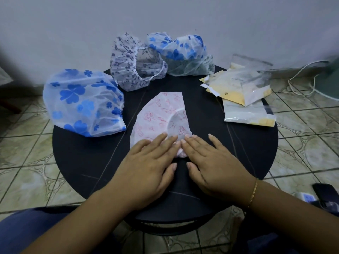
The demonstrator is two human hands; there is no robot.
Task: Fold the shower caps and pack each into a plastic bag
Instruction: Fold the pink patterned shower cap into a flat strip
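Head view: pink cap (161, 116), centre frame.
Left hand (146, 167): flat, pressing cap.
Right hand (211, 162): flat, pressing cap.

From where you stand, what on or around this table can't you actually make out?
- Near end of the pink shower cap: covered by the left hand and right hand, head view.
- Plastic bags: overlapping, so their count is unclear.
- Dark object at the right edge: cut off.
- Green-print cap: mostly behind a blue-flowered cap.
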